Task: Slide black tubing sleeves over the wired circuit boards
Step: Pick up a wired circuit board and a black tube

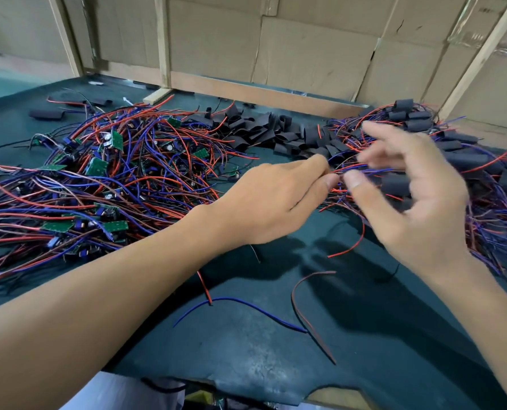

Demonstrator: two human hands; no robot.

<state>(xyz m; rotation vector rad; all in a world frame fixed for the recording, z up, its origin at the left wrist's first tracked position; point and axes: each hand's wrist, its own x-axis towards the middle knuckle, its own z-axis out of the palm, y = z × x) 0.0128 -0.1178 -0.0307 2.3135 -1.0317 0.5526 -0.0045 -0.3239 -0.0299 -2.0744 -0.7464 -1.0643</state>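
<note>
Bare green circuit boards with red and blue wire leads (110, 170) sit tangled in a heap on the left of the dark green mat (246, 335). Empty short black tubing sleeves (264, 131) are piled at centre back. Boards already inside black sleeves (453, 155) are stacked on the right.

Left hand (264, 202) reaches across to the near edge of the right pile, thumb and forefinger pinched together on thin red and blue wire leads (352, 168). Right hand (417, 190) is motion-blurred, fingers spread and loosely curled, thumb tip just beside the left fingertips. Can't tell if it grasps anything; looks released to me.

My read: between units, either dropping a finished one or sorting leads.

To do the step well:
- gather both leads into one bundle before threading, since stray strands snag on the sleeve mouth
- squeeze the flattened sleeve open first
- feed the wires through, then pull the board in by the leads rather than pushing it
- lift each unit clear of the tangle so neighbours don't drag along
</note>
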